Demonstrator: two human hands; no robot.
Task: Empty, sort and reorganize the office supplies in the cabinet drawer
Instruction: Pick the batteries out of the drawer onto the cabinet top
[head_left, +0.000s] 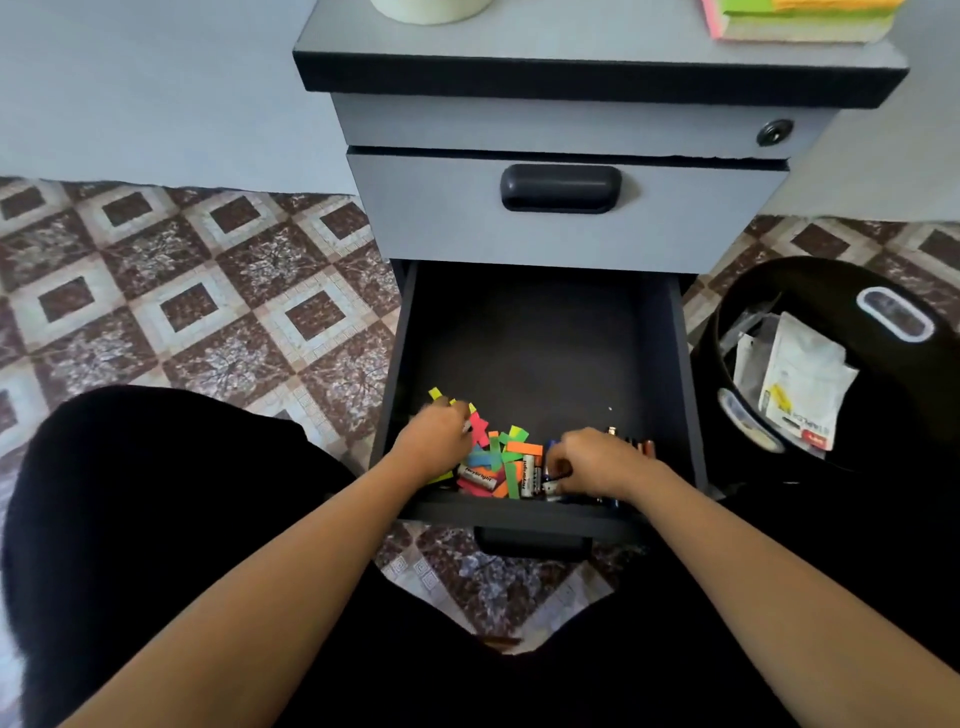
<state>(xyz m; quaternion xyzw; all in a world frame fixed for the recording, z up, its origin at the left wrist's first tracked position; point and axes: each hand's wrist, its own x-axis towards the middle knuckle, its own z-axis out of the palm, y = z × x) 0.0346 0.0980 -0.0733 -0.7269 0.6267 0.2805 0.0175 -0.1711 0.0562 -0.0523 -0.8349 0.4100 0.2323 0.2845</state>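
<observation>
Tabs (522, 448) in left fingers (458, 422), batteries (528, 474) in right fingers (560, 466) (drawer (519, 338) front)

The left hand (434, 439) is blurred and covers some of the paper strips (506, 457), so whether its fingers pinch any cannot be told, and the right hand (597, 462) hides what its curled fingers close on beside the batteries (528, 475). The front wall of the drawer (535, 338) hides the nearest things, and a pale speck (610, 409) on its floor is too small to name. A white round object (431, 10) and a sticky-note pad (800, 21) are cut off at the top edge, the bin (769, 291) runs past the right edge, and the print on the packet (802, 374) inside it is unreadable.
</observation>
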